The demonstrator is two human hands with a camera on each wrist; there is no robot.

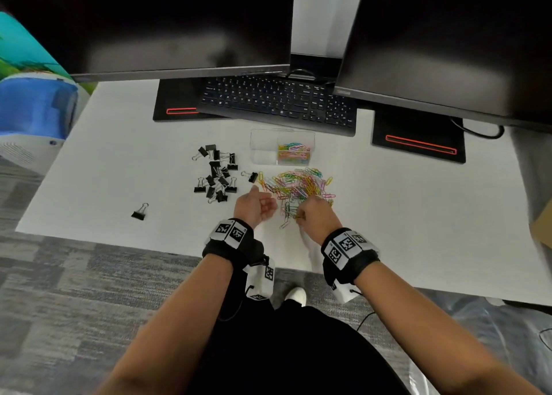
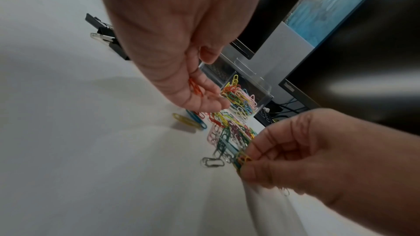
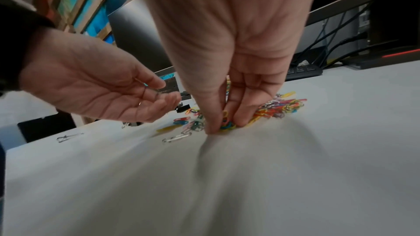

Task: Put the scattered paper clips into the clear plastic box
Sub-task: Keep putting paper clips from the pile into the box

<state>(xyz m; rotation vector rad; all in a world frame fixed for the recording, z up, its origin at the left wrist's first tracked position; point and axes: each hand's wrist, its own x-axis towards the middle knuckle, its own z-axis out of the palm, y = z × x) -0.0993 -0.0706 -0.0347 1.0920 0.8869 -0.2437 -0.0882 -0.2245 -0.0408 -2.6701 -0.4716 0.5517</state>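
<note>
Right hand: my right hand (image 1: pixel 316 215) is down at the near edge of the paper clips (image 1: pixel 298 185), thumb and fingers (image 3: pixel 244 114) pinching a few coloured ones against the counter (image 1: pixel 388 230).
Left hand: my left hand (image 1: pixel 254 206) hovers palm-up just left of the pile, fingers loosely curled round what looks like an orange clip (image 2: pixel 195 87); the view is blurred.
Box: the clear plastic box (image 1: pixel 282 151) stands just behind the pile, clips filling its right part.
Nearby: binder clips (image 1: pixel 216 175) lie left of the pile.
</note>
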